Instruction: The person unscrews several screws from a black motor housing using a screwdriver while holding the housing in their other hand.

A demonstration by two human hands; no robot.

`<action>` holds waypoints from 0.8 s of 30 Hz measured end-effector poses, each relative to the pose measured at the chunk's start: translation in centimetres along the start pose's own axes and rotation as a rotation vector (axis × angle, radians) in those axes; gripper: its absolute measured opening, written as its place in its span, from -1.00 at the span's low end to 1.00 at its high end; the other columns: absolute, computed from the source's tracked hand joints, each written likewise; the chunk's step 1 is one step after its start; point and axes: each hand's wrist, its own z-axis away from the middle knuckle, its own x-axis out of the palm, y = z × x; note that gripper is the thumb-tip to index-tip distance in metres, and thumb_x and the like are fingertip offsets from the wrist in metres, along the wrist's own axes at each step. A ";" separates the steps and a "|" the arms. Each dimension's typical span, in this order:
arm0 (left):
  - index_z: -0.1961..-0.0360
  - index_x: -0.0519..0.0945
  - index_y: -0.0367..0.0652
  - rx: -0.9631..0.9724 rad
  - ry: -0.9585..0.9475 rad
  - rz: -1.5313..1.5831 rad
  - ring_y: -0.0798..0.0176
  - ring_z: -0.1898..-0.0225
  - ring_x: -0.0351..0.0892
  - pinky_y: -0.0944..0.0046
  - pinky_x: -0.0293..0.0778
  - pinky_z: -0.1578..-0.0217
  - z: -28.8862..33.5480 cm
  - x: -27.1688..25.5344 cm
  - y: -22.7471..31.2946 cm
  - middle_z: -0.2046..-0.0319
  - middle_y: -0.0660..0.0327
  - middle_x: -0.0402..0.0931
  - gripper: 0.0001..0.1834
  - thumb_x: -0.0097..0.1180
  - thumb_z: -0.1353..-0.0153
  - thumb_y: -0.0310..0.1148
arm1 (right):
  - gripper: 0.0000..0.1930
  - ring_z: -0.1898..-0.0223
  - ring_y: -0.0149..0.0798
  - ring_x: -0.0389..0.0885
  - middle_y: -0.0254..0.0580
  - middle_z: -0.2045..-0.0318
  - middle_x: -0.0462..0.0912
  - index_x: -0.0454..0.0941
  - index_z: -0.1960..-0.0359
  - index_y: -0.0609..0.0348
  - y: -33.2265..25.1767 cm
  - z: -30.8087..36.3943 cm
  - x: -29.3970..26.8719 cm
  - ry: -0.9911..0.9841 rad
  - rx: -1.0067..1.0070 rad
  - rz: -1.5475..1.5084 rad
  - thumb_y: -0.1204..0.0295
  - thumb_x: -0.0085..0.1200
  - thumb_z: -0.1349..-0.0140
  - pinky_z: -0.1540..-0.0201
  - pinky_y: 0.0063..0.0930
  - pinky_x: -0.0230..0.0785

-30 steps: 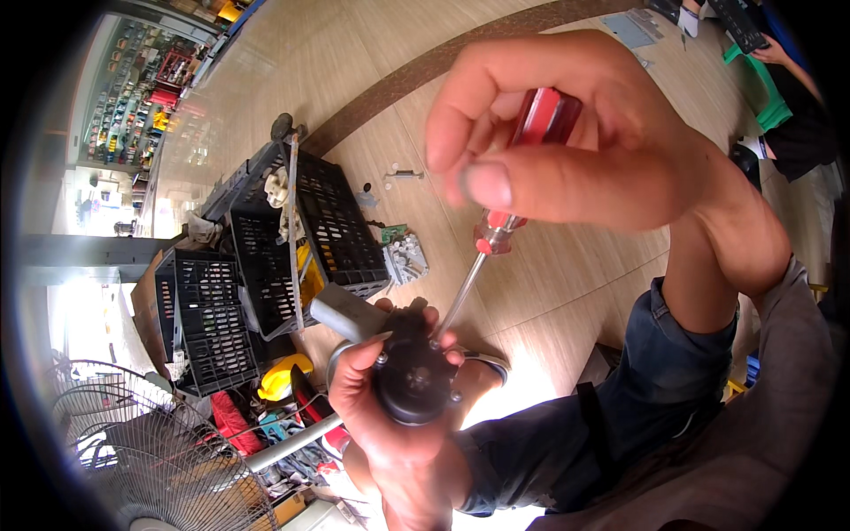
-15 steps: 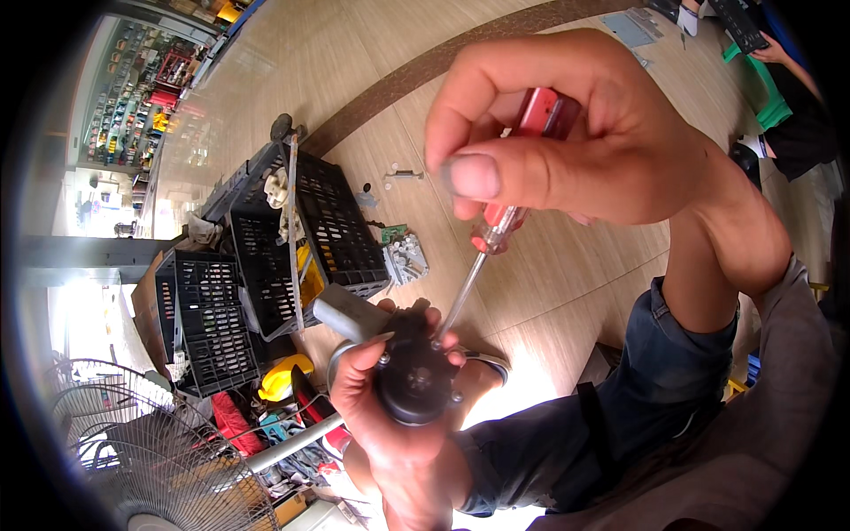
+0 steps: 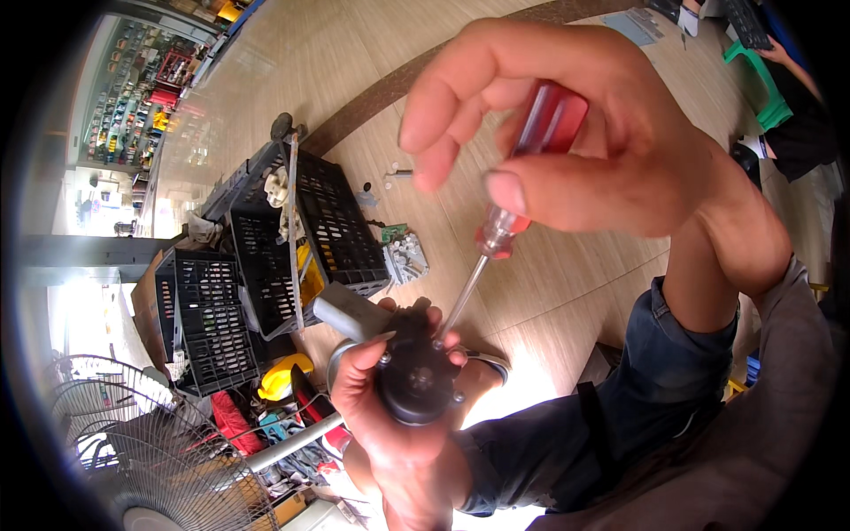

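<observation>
My left hand [image 3: 396, 442] is closed around a black round housing [image 3: 414, 385] with screws at its rim. A grey cylinder [image 3: 350, 311] juts from the housing's upper left side. My right hand [image 3: 620, 159] holds a screwdriver [image 3: 553, 119] with a red and clear handle, its fingers loosely curled and partly apart. The handle lies between thumb and palm. The metal shaft slants down to the housing's right rim, where the tip meets a screw beside my left fingertips.
Black plastic crates [image 3: 341, 221] stand at the left on the tiled floor. Close to them lie a green circuit board [image 3: 392, 233] and grey parts [image 3: 407, 258]. A wire fan guard [image 3: 159, 451] is at lower left. Another person's arm [image 3: 792, 71] and a green stool [image 3: 768, 97] show at upper right.
My right fingers have loosened and spread from the screwdriver handle, which has turned a little. The left hand and housing stay in place.
</observation>
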 end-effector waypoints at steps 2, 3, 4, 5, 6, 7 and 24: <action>-0.11 0.55 -0.18 -0.002 -0.014 0.009 -0.14 0.20 0.63 -0.06 0.59 0.21 -0.1 -0.1 0.0 0.09 -0.14 0.61 -0.55 0.07 -0.21 -0.25 | -0.74 0.41 -0.49 0.65 -0.16 0.40 0.68 0.57 0.09 0.36 1.1 -0.2 -0.9 -0.119 -0.296 0.082 0.39 0.17 -0.32 0.39 -0.62 0.48; -0.11 0.55 -0.17 -0.001 -0.025 0.018 -0.14 0.19 0.63 -0.06 0.59 0.21 -0.1 -0.1 0.0 0.08 -0.15 0.61 -0.55 0.07 -0.21 -0.25 | -0.74 0.41 -0.49 0.65 -0.16 0.40 0.68 0.57 0.09 0.36 1.2 -0.1 -0.6 -0.119 -0.298 0.082 0.39 0.17 -0.32 0.39 -0.62 0.48; -0.11 0.55 -0.17 -0.001 -0.026 0.017 -0.14 0.19 0.63 -0.06 0.59 0.21 0.0 -0.1 0.1 0.08 -0.15 0.61 -0.55 0.07 -0.21 -0.25 | -0.75 0.39 -0.47 0.66 -0.15 0.37 0.69 0.56 0.08 0.36 1.1 0.0 -0.1 -0.080 -0.190 0.036 0.45 0.14 -0.28 0.39 -0.62 0.47; -0.11 0.55 -0.17 0.002 -0.026 0.016 -0.14 0.19 0.63 -0.06 0.58 0.20 0.0 -0.2 0.1 0.07 -0.16 0.60 -0.55 0.07 -0.21 -0.25 | -0.74 0.37 -0.46 0.67 -0.14 0.34 0.70 0.55 0.06 0.37 1.2 -0.1 0.3 -0.045 -0.083 -0.012 0.52 0.11 -0.23 0.39 -0.63 0.47; -0.11 0.55 -0.17 0.004 -0.026 0.015 -0.14 0.19 0.62 -0.06 0.58 0.20 0.0 -0.2 0.2 0.06 -0.17 0.60 -0.55 0.07 -0.21 -0.25 | -0.74 0.37 -0.46 0.67 -0.14 0.34 0.70 0.55 0.06 0.37 1.7 -0.3 0.8 -0.047 -0.084 -0.014 0.52 0.11 -0.23 0.39 -0.63 0.47; -0.11 0.55 -0.17 0.006 -0.024 0.016 -0.14 0.19 0.62 -0.06 0.58 0.20 0.0 -0.3 0.1 0.06 -0.17 0.60 -0.55 0.07 -0.21 -0.25 | -0.73 0.35 -0.44 0.68 -0.14 0.34 0.70 0.55 0.06 0.37 2.4 -0.6 1.4 -0.010 -0.308 0.030 0.52 0.12 -0.22 0.38 -0.62 0.47; -0.12 0.55 -0.16 -0.005 -0.019 0.018 -0.12 0.21 0.62 -0.05 0.58 0.20 0.0 0.1 0.0 0.10 -0.14 0.61 -0.55 0.07 -0.21 -0.25 | -0.73 0.33 -0.43 0.68 -0.08 0.30 0.71 0.56 0.08 0.39 2.0 -0.5 0.6 0.035 -0.302 -0.041 0.45 0.19 -0.28 0.32 -0.62 0.46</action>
